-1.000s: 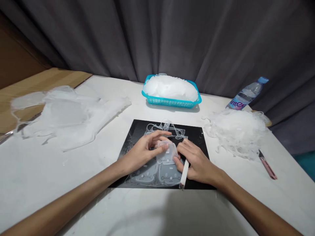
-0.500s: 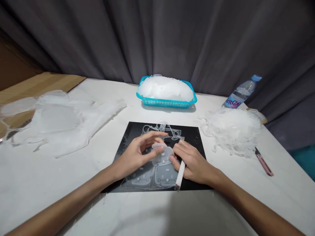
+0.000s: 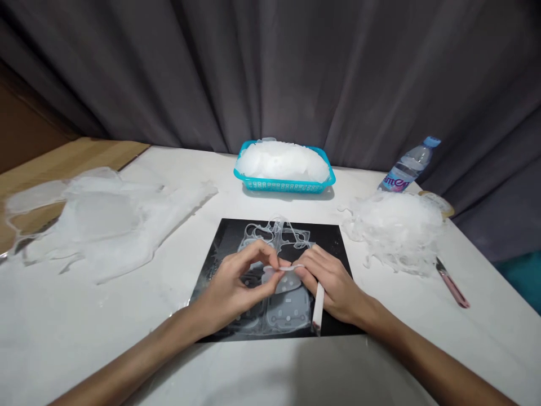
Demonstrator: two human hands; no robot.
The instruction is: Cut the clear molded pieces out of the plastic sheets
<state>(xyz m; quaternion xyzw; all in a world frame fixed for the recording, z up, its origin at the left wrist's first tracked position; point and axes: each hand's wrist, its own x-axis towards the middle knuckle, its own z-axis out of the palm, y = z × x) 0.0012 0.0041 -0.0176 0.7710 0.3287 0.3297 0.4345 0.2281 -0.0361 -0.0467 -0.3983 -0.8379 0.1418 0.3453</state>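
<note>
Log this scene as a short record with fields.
Left hand: pinching small cloudy piece
Right hand: holding that piece, plus white stick
Beneath: clear sheet on black mat
Far side: blue basket heaped with white pieces
Left side: cloudy sheets
Right side: scrap heap, bottle behind, pink knife nearer

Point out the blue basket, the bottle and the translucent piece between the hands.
Basket point(image 3: 285, 185), head view: front wall, near its middle.
Bottle point(image 3: 413, 161), head view: clear body above the label.
Translucent piece point(image 3: 288, 282), head view: its lower face.
</note>
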